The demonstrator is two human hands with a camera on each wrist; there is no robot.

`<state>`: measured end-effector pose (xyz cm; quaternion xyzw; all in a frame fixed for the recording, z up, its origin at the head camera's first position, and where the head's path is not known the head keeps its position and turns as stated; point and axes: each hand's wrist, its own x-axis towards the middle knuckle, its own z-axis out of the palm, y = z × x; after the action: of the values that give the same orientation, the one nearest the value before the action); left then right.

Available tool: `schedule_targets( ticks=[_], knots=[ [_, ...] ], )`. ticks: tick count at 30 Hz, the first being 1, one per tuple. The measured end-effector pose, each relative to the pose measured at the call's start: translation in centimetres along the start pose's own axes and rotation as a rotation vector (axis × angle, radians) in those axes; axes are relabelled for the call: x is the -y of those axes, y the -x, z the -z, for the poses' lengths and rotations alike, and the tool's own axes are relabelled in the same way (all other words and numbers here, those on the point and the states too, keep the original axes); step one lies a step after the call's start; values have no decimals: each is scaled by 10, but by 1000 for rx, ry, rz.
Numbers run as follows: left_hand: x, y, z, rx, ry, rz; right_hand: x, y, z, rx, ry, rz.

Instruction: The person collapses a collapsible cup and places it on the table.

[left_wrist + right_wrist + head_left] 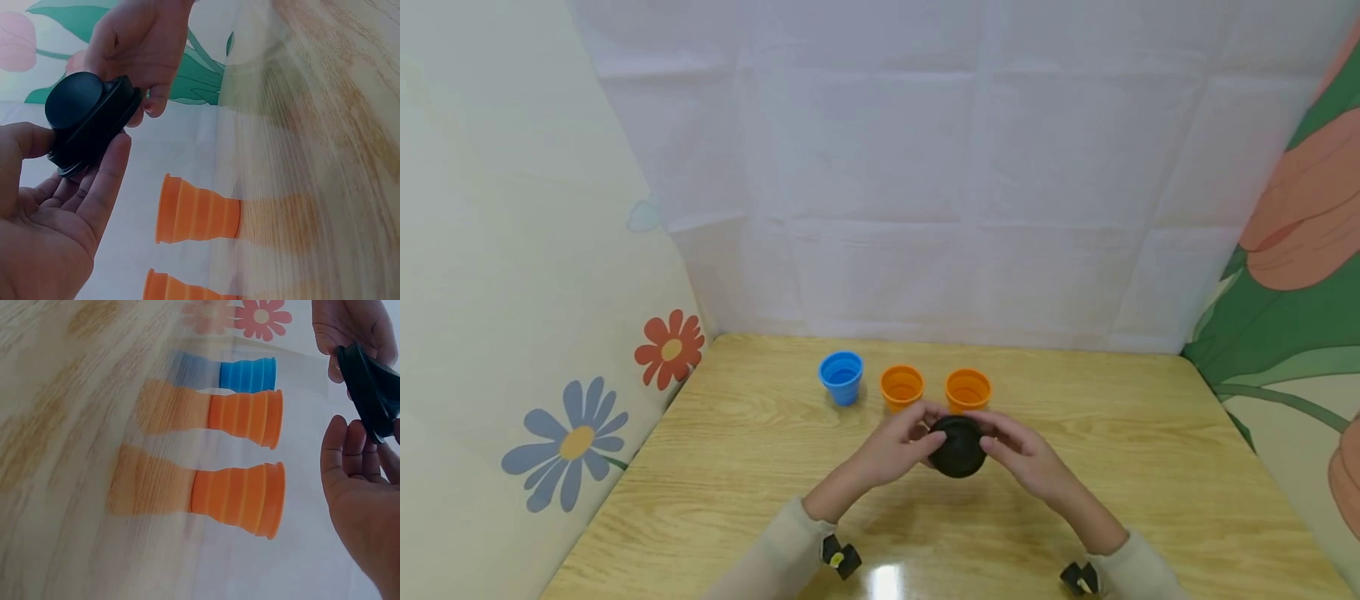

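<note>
Both hands hold a round black object [957,447] up over the table, in front of the cups. It has a flat disc end and a wider rim, much like a collapsed folding cup. My left hand [891,446] grips its left side, thumb on the near face and fingers beneath, as the left wrist view shows. On the other side my right hand [1030,462] pinches the edge between thumb and fingers. Behind the hands stand two orange cups, one on the left [902,386] and one on the right [967,388], with a blue cup [841,377] further left.
The cups stand upright in a row on a wood-grain table [1112,433], their ribbed sides visible in the wrist views. A white cloth [880,167] hangs behind the table's far edge. Flower-printed panels flank it, including a blue flower [576,442] at left.
</note>
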<state>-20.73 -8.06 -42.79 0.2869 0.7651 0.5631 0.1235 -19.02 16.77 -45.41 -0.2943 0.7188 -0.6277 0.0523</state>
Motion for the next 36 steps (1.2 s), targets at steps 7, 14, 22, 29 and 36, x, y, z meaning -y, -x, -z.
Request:
schedule_targets(
  ticks=[7, 14, 22, 29, 36],
  knots=[
    [-1, 4, -2, -54, 45, 1, 1, 2, 1, -1, -50, -11],
    [-1, 1, -1, -26, 23, -19, 1, 1, 2, -58, 6, -6],
    [6, 0, -1, -21, 6, -10, -1, 3, -1, -84, 36, -26],
    [11, 5, -5, -24, 34, 1, -3, 5, -7, -52, 23, -18],
    [8, 7, -3, -15, 43, 29, -2, 5, -9, -65, 37, -85]
  ],
)
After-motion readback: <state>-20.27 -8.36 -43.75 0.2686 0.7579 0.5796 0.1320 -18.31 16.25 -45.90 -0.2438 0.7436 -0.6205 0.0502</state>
